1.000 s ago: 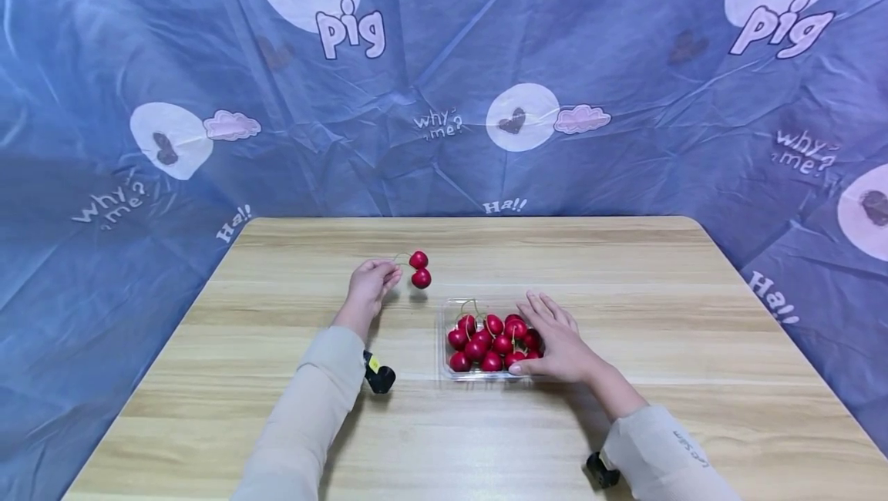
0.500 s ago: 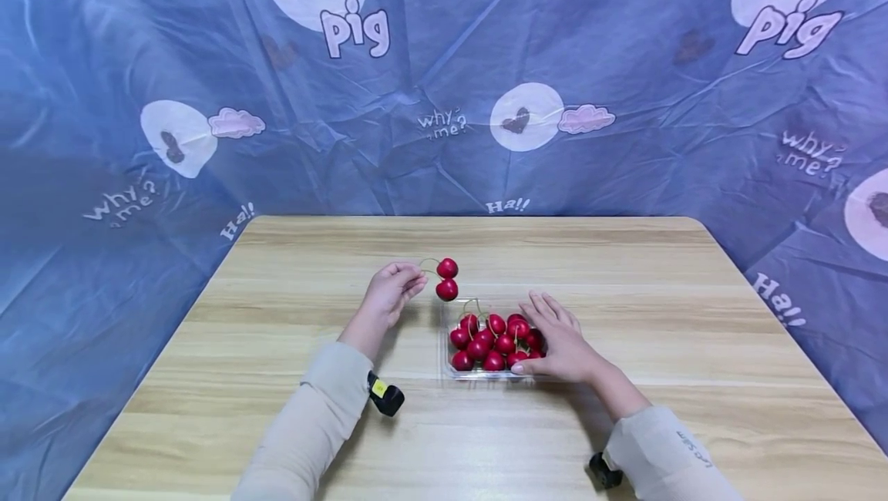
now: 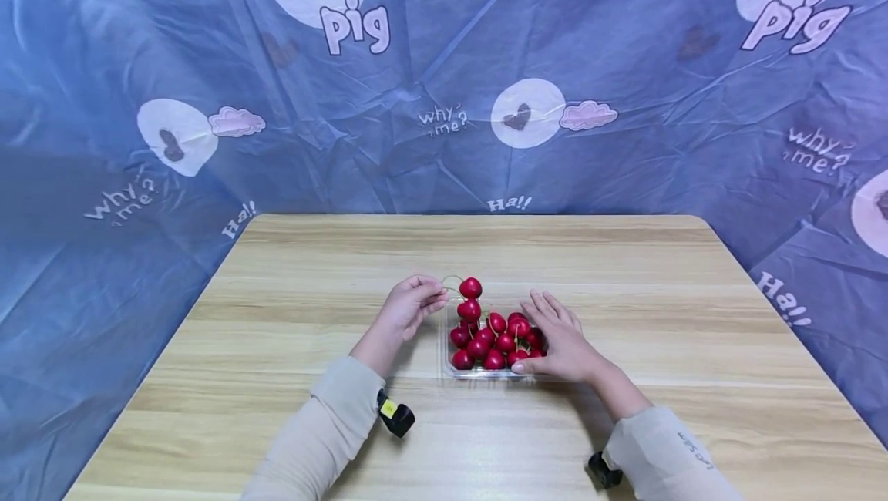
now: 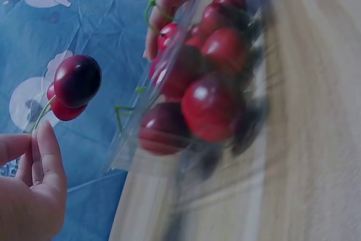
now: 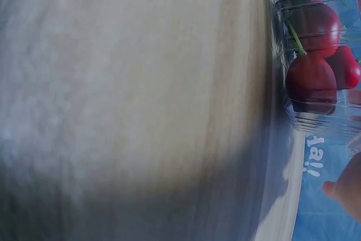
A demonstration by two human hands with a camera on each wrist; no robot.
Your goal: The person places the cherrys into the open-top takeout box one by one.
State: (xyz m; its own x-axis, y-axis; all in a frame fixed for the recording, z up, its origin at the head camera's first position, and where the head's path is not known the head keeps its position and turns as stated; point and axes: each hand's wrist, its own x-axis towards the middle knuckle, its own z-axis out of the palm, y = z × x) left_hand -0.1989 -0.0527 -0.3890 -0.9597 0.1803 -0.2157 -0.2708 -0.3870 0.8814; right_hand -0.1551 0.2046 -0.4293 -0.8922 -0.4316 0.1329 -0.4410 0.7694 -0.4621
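My left hand [image 3: 408, 308] pinches the thin green stems of a pair of red cherries [image 3: 470, 287]. The pair hangs over the back left corner of a clear plastic box [image 3: 454, 373]. In the left wrist view, the held cherries [image 4: 77, 81] are in the air, apart from the box. Several more red cherries [image 3: 480, 343], some with green stems, fill the box. On the box's right end lies my right hand [image 3: 563, 343], fingers spread and fairly straight toward the back rim, thumb at the front rim. Its palm side is hidden.
The box stands on a light wooden table [image 3: 312, 270]. A blue printed cloth [image 3: 416, 62] hangs behind the table and at its sides. A black wrist camera [image 3: 398, 415] sits at the left cuff, and another black device [image 3: 603, 472] at the right.
My left hand has carried the cherry pair right and toward me, from left of the box to over its back left corner. My right hand has stayed at the box.
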